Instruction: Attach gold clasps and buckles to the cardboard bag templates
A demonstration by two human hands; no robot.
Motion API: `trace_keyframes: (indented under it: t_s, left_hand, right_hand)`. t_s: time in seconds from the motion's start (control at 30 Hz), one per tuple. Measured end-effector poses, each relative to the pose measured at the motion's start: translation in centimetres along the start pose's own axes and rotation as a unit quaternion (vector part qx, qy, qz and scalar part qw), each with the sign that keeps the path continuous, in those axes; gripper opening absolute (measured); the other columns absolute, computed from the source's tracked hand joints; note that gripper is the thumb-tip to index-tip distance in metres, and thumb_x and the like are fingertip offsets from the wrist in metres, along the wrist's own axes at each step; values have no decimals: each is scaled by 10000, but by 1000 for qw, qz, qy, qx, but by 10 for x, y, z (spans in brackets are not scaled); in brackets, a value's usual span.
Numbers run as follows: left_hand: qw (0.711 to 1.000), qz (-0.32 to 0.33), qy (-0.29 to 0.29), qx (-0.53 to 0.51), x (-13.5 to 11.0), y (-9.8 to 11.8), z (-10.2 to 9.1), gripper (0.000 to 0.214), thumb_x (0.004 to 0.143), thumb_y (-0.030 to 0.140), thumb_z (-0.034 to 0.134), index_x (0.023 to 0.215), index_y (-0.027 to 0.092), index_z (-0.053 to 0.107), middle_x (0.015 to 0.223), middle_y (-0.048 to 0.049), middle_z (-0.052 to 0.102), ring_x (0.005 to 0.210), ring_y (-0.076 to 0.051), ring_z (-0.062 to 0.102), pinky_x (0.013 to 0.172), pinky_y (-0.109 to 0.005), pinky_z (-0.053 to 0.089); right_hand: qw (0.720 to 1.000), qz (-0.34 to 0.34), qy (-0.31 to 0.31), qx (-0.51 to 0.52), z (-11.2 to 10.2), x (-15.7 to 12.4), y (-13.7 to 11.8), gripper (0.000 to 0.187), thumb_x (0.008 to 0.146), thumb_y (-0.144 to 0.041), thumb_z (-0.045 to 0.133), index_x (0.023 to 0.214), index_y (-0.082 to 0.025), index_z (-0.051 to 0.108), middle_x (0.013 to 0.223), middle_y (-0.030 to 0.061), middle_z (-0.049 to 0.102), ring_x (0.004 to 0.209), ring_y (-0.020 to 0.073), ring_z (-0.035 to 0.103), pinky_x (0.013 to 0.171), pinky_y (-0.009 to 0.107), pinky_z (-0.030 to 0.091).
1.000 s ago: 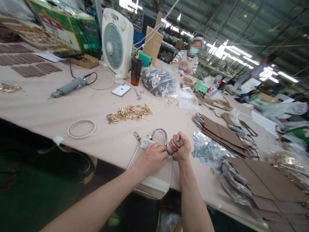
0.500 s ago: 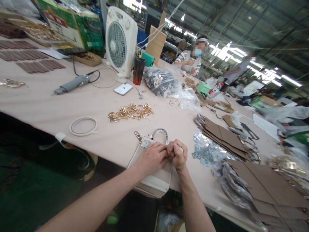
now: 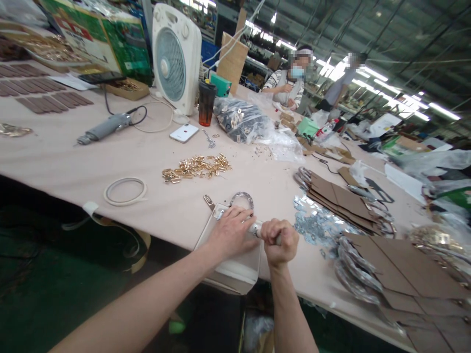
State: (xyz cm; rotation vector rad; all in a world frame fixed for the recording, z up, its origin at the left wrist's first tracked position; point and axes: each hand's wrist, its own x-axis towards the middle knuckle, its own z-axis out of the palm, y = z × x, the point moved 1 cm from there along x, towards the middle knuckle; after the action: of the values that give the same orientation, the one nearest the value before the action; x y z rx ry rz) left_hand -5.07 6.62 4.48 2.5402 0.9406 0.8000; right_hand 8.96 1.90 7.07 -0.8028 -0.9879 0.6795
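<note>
A small beige bag (image 3: 235,267) lies at the near table edge, its wrapped handle loop (image 3: 242,197) pointing away from me. My left hand (image 3: 232,231) presses down on the bag's top, fingers curled over the hardware there. My right hand (image 3: 281,240) is a fist around a pale-handled tool (image 3: 256,228) whose tip points left toward the bag, under my left fingers. A small metal clasp (image 3: 209,200) lies just left of the bag's top.
A pile of gold fittings (image 3: 196,166), a white tape ring (image 3: 124,190), a corded grey tool (image 3: 104,128), a phone (image 3: 184,132), a cup (image 3: 206,103) and a fan (image 3: 172,56) lie beyond. Brown card stacks (image 3: 340,201) and silver foil scraps (image 3: 316,228) fill the right. Another seated person (image 3: 289,83) works far off.
My right hand has swung out to the right and lower, laying the tool more level toward the bag. My left hand has shifted slightly up over the bag's top.
</note>
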Motion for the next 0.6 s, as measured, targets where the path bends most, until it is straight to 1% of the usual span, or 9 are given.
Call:
trace_keyframes:
  t_s: [0.1,0.17,0.33,0.4,0.5,0.57,0.6]
  left_hand:
    - [1000,-5,-8,0,1,1,-2,497,869,464,750,1300,234,655,1443,-82,639,1291,-301,546,1151,-492,377]
    - [1000,-11,-14,-1,2,1,-3,492,866,441,750,1299,230,655,1437,-82,642,1278,-301,551,1141,-491,385]
    - [1000,-20,-19,-2,2,1,-2,499,845,426,768,1288,228,650,1419,-78,646,1266,-306,546,1144,-497,374]
    - [1000,-17,-17,-3,2,1,-2,521,835,433,774,1293,223,642,1416,-81,645,1254,-307,549,1145,-501,371]
    - [1000,-12,-8,-1,1,0,-1,541,833,487,772,1288,225,640,1418,-81,640,1260,-313,542,1148,-509,364]
    - [1000,-12,-2,4,-1,-1,0,569,817,512,787,1286,224,640,1426,-80,633,1268,-313,536,1153,-505,361]
    - [1000,-12,1,6,-1,-1,0,586,809,519,796,1290,223,638,1428,-81,630,1273,-313,533,1156,-502,360]
  right_hand:
    - [998,-21,-24,-46,4,-13,11,392,971,-402,606,619,-232,576,502,-40,396,472,141,415,504,299,361]
    - [996,-33,-26,-77,3,-15,17,394,974,-377,602,609,-232,573,515,-34,414,484,144,422,516,310,369]
    - [994,-27,-22,-104,5,-4,27,415,974,-404,605,602,-225,554,520,-33,428,477,126,404,483,279,346]
    - [995,2,-23,-95,8,4,29,420,973,-414,610,608,-219,537,523,-40,423,459,108,385,458,254,336]
    - [997,59,-5,-40,10,19,23,396,974,-400,605,638,-218,505,503,-72,370,399,78,316,393,207,260]
    - [998,63,16,-5,11,27,13,376,972,-377,597,647,-220,489,490,-87,335,375,68,279,370,190,224]
    - [998,55,24,4,11,30,8,373,971,-368,591,646,-221,482,485,-91,324,370,66,264,365,187,220]
